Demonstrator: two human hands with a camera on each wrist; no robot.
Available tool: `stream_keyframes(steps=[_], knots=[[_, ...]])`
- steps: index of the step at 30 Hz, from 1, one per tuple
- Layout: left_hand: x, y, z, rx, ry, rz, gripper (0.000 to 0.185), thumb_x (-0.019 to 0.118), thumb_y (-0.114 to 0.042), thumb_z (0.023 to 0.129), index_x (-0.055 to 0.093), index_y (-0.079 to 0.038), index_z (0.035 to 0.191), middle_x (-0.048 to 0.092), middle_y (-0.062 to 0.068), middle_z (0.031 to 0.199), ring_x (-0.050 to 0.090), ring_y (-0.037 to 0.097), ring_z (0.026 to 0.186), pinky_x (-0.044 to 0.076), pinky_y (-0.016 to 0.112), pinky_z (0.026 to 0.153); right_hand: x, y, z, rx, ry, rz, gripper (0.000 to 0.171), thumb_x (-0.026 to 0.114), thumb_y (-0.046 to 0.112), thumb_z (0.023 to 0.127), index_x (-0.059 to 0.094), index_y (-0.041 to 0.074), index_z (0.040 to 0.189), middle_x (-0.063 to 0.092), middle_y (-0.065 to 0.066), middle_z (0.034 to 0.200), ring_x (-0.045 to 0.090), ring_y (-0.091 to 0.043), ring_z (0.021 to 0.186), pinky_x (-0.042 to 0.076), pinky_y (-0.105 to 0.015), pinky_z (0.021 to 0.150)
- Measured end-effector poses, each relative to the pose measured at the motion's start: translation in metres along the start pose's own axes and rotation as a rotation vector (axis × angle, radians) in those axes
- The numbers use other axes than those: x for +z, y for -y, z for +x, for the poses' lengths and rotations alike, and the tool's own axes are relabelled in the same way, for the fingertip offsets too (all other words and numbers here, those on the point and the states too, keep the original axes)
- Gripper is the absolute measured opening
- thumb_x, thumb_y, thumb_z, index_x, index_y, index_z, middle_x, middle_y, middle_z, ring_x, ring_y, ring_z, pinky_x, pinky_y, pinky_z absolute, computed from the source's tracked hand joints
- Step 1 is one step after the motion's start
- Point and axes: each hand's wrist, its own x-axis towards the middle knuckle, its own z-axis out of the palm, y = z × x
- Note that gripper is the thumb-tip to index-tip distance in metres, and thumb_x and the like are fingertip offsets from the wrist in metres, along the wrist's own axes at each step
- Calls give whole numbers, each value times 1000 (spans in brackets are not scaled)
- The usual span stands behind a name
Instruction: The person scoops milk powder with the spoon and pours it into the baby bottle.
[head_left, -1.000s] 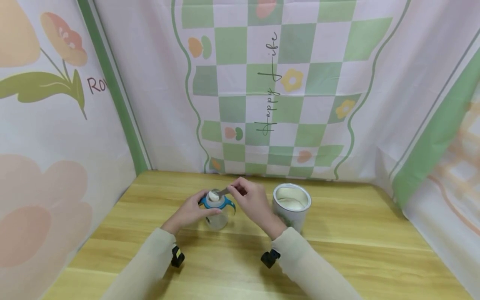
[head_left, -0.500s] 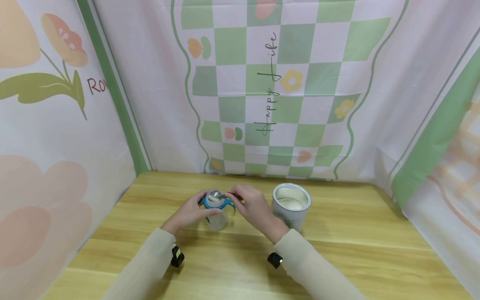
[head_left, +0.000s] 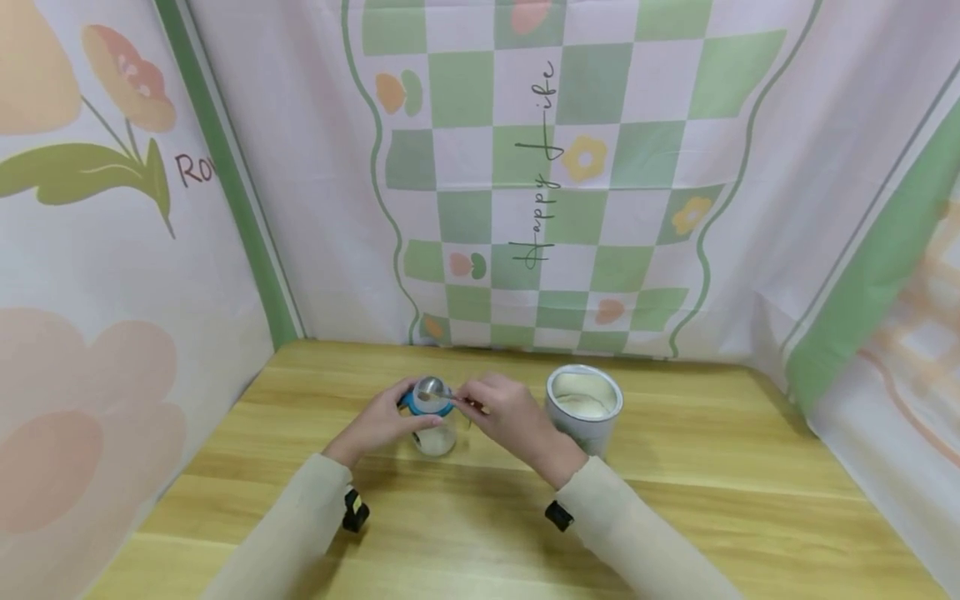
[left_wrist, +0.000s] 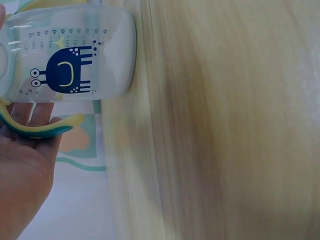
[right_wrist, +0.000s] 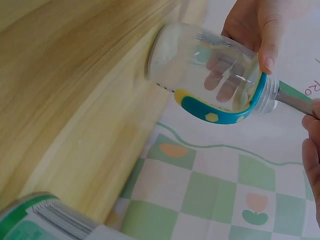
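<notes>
My left hand point(head_left: 382, 425) grips a clear baby bottle point(head_left: 437, 440) around its neck, thumb in front. The bottle has a blue-and-yellow handle ring, and in the left wrist view a dark cartoon animal point(left_wrist: 65, 70) and measuring marks show on its side. White powder lies toward the bottle's base point(left_wrist: 120, 65). With thumb and fingers, my right hand point(head_left: 513, 417) pinches the handle of a metal spoon point(head_left: 431, 388). The spoon's shiny bowl is at the bottle's uncapped mouth. In the right wrist view, the spoon handle point(right_wrist: 295, 101) reaches the threaded neck.
Right of the bottle stands an open can point(head_left: 588, 437) with pale powder point(head_left: 582, 406) inside, close behind my right wrist. The wooden table point(head_left: 465, 533) ends at a patterned curtain point(head_left: 517, 208) at the back. A black wrist camera point(head_left: 356, 510) hangs under the left sleeve.
The spoon's heap of white powder is gone and its bowl now shows bare metal at the bottle mouth. My right hand has lowered slightly. The left hand keeps its grip.
</notes>
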Motion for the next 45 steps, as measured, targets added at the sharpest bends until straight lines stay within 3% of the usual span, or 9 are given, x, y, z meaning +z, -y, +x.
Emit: stream_keyframes(steps=[15,33,38,45], knots=[[0,-1,-1,14,-2,-15,79,82,-45,82,48,-20,148,56,4,140,46,30,134,33,58,110,-4,2,-7,-87,-8,-145,12,84,8,82,74,9,89,70,0,81,65,-12,72,54,-18,64],[0,2,1,9,-2,3,83,83,-50,80,47,-22,149,55,0,140,44,27,135,30,58,112,-3,2,-6,-59,-36,-111,15,84,7,81,71,9,88,69,0,79,64,-11,70,53,-17,63],[-1,1,0,1,-12,9,86,83,-52,79,45,-22,150,55,0,141,44,29,135,28,62,111,-7,2,0,46,-38,-18,13,82,8,85,70,9,89,69,1,79,64,-8,69,53,-18,61],[0,2,1,-2,-14,41,90,81,-54,80,43,-18,152,53,4,144,43,33,136,27,65,110,-13,1,5,288,-67,155,6,77,13,91,72,11,89,70,5,77,63,-3,65,52,-20,56]])
